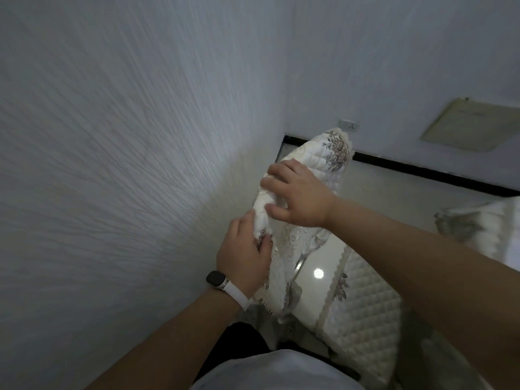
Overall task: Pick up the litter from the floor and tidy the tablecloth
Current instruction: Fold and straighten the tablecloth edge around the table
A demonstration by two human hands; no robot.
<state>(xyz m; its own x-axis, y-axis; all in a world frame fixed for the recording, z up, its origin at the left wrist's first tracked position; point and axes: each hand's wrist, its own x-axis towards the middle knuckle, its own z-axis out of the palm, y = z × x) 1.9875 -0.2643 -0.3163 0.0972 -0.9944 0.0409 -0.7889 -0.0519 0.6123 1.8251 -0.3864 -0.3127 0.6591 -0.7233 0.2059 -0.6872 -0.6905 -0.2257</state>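
The tablecloth (318,156) is off any table and held up in the air close to the textured wall (126,136), gathered into a loose roll between both hands, with its far corner sticking up and a lace-edged flap (292,243) hanging down toward the glossy floor (380,192). The right hand (301,198) lies over the top of the roll, fingers curled round the bunched part and thumb tucked against its near side. The left hand (244,257), with a watch (218,280) on its wrist, grips lower down, its fingers pinched into the embroidered hem. The cloth looks quilted and padded, so it is probably light but bulky, soft enough to sag wherever it is unsupported, and not slippery, since the stitched surface gives the fingers purchase. The lace trim seems the one delicate part, likely to snag or tear if the weight is hung from it. The better hold would be on the thick quilted body or at two corners, hands set well apart so the cloth opens flat instead of bunching. A second quilted cloth (365,319) with matching trim lies to the right, and what it covers cannot be told. No litter shows in this view.
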